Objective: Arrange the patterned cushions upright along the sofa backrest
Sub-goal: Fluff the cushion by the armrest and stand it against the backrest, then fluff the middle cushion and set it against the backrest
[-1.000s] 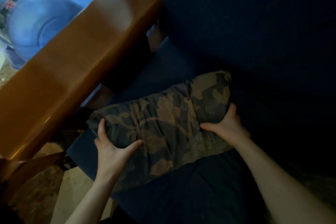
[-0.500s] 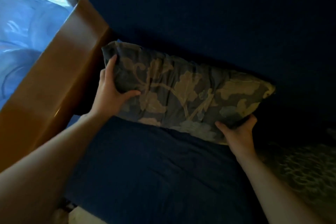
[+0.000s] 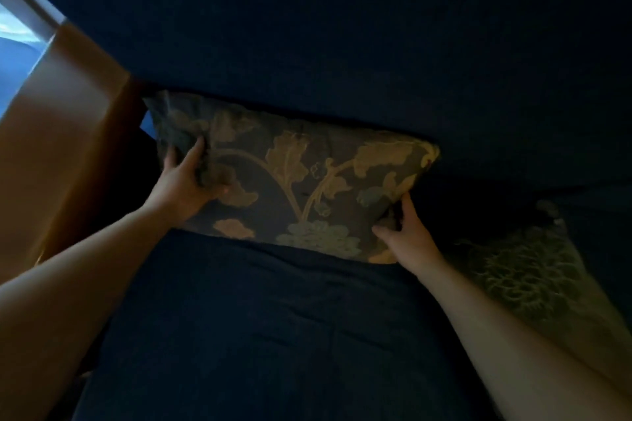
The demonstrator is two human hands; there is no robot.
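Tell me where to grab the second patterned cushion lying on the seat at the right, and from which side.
Take the second cushion by its two short ends, one hand each, coming from the front, as both hands do on the floral cushion. It lies flat on the seat and looks soft, so an end grip should let it tip upright against the backrest. Its near end is partly hidden by the right forearm.

We are holding a floral cushion (image 3: 301, 188) on its long edge against the dark blue sofa backrest (image 3: 342, 44), its lower edge resting on the seat (image 3: 273, 318). Our left hand (image 3: 181, 184) is pinching its left end beside the wooden armrest (image 3: 61, 133), while our right hand (image 3: 410, 236) is gripping its lower right corner. A second patterned cushion (image 3: 526, 277) is lying flat to the right, partly under our right forearm.
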